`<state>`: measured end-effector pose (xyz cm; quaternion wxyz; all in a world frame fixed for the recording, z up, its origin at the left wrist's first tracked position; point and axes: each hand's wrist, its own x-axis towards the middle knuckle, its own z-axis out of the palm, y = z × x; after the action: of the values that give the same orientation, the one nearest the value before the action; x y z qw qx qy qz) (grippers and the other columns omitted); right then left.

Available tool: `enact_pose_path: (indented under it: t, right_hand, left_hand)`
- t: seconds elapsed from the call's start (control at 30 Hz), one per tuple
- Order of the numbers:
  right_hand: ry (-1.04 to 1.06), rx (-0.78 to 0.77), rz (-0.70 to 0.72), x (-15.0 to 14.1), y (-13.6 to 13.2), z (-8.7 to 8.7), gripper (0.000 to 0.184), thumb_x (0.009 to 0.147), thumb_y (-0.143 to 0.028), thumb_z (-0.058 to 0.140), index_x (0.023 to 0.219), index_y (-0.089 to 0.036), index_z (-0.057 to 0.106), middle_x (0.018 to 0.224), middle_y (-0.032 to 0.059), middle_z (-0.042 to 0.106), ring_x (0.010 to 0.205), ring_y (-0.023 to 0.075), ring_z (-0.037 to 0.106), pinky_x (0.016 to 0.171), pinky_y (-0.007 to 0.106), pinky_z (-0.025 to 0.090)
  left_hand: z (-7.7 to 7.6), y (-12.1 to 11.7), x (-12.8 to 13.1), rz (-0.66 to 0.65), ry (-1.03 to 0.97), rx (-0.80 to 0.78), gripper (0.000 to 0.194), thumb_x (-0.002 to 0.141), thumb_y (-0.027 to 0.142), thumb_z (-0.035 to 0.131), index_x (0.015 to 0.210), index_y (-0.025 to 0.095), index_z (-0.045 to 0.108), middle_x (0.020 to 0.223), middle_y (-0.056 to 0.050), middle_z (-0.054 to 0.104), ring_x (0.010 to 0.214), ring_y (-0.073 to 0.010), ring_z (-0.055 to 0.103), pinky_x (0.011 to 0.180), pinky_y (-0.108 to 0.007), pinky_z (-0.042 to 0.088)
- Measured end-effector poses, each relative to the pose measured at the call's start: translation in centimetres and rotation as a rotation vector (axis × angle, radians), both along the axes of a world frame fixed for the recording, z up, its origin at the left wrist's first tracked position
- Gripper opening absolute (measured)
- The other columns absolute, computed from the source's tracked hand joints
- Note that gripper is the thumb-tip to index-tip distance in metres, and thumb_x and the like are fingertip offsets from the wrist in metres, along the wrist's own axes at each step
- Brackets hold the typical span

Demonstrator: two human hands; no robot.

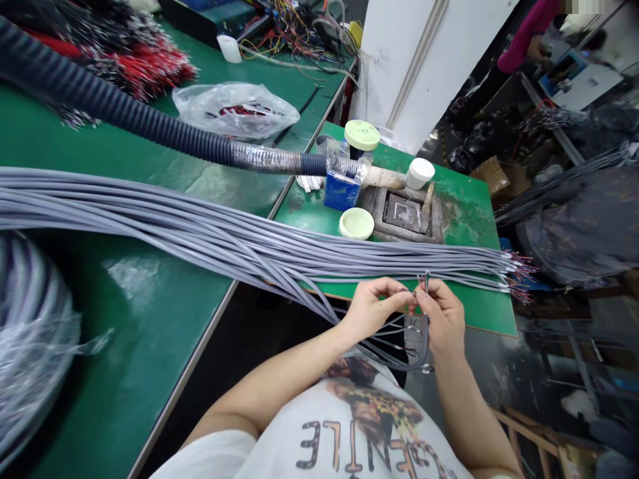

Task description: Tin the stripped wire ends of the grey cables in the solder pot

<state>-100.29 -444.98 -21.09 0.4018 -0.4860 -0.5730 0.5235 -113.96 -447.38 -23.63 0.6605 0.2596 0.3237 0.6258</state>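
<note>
My right hand (442,313) is closed on the end of a grey cable (425,338), whose thin coloured wires (422,282) fan out at the top between my fingers. Thumb and forefinger of my left hand (372,306) pinch small wire strands from that same end, touching close to the right fingertips. The cable bends down from my right hand and curves to the left near my shirt. Several other loose cable ends (394,330) hang below my hands. Just beyond both hands lies a long bundle of grey cables (279,249), its stripped wire ends (519,269) at the right.
A ribbed hose (170,126) crosses the table toward a blue box (342,190). Around a dark square metal pot (404,214) stand a white-lidded jar (420,171), an open tub (356,223) and a yellow-lidded can (362,136). Coiled cable (34,359) lies left. Another person's sleeve (529,33) shows far right.
</note>
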Motion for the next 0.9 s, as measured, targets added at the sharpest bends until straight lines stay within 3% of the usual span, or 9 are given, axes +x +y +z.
enact_pose_path:
  t: [0.17, 0.27, 0.33, 0.43, 0.53, 0.63, 0.9]
  right_hand:
    - [0.000, 0.077, -0.005, -0.7, 1.1, 0.9, 0.014, 0.084, -0.032, 0.062, 0.080, -0.019, 0.060, 0.070, -0.0019, 0.059, 0.058, 0.0094, 0.052, 0.057, 0.023, 0.043]
    - [-0.046, 0.113, 0.015, -0.8, 2.9, 1.6, 0.017, 0.085, -0.034, 0.060, 0.079, -0.019, 0.058, 0.065, -0.0020, 0.059, 0.050, 0.0080, 0.047, 0.048, 0.021, 0.038]
    - [-0.120, 0.135, 0.034, -0.5, 5.0, 2.0, 0.018, 0.085, -0.035, 0.059, 0.077, -0.019, 0.057, 0.057, -0.0039, 0.054, 0.045, 0.0073, 0.043, 0.043, 0.020, 0.032]
    - [-0.260, 0.190, 0.038, 0.0, 9.3, 2.2, 0.020, 0.082, -0.035, 0.061, 0.072, -0.018, 0.055, 0.052, -0.0051, 0.051, 0.041, 0.0063, 0.041, 0.042, 0.020, 0.030]
    - [-0.409, 0.213, 0.024, 0.2, 13.7, 1.7, 0.022, 0.078, -0.038, 0.061, 0.072, -0.017, 0.057, 0.055, -0.0026, 0.056, 0.039, 0.0068, 0.040, 0.040, 0.021, 0.029]
    - [-0.579, 0.250, 0.035, 0.0, 17.2, 0.7, 0.025, 0.077, -0.040, 0.057, 0.073, -0.016, 0.060, 0.053, -0.0011, 0.058, 0.039, 0.0087, 0.041, 0.040, 0.022, 0.030]
    - [-0.785, 0.297, 0.047, -1.3, 22.0, -2.1, 0.017, 0.071, -0.033, 0.059, 0.064, -0.017, 0.058, 0.059, 0.0029, 0.066, 0.056, 0.0148, 0.056, 0.057, 0.025, 0.042]
  left_hand:
    - [-0.3, 0.6, 0.7, 0.057, 0.073, 0.008, 0.025, 0.069, 0.035, 0.075, 0.070, 0.012, 0.066, 0.065, -0.001, 0.068, 0.060, -0.0101, 0.061, 0.064, -0.023, 0.050]
    - [-0.7, 0.9, 0.8, 0.030, 0.189, 0.012, 0.024, 0.073, 0.035, 0.072, 0.072, 0.012, 0.068, 0.064, -0.002, 0.067, 0.057, -0.0091, 0.057, 0.059, -0.021, 0.047]
    - [-0.8, 1.0, 0.3, 0.031, 0.347, 0.052, 0.022, 0.075, 0.035, 0.070, 0.073, 0.013, 0.069, 0.065, -0.002, 0.067, 0.057, -0.0101, 0.056, 0.058, -0.022, 0.045]
    - [-0.8, 1.0, -1.1, 0.148, 0.678, 0.222, 0.017, 0.080, 0.031, 0.065, 0.074, 0.016, 0.070, 0.071, -0.003, 0.070, 0.064, -0.0126, 0.057, 0.066, -0.026, 0.046]
    - [-1.3, 1.1, -2.6, 0.264, 0.889, 0.362, 0.015, 0.084, 0.028, 0.061, 0.077, 0.019, 0.070, 0.075, -0.003, 0.071, 0.067, -0.0135, 0.056, 0.073, -0.029, 0.046]
    - [-2.3, 1.2, -3.3, 0.296, 0.944, 0.378, 0.015, 0.087, 0.027, 0.058, 0.079, 0.019, 0.068, 0.077, -0.002, 0.072, 0.066, -0.0131, 0.056, 0.071, -0.028, 0.045]
    - [-3.5, 1.4, -3.2, 0.236, 0.987, 0.434, 0.018, 0.089, 0.029, 0.054, 0.083, 0.019, 0.069, 0.077, -0.004, 0.071, 0.068, -0.0146, 0.056, 0.071, -0.029, 0.043]
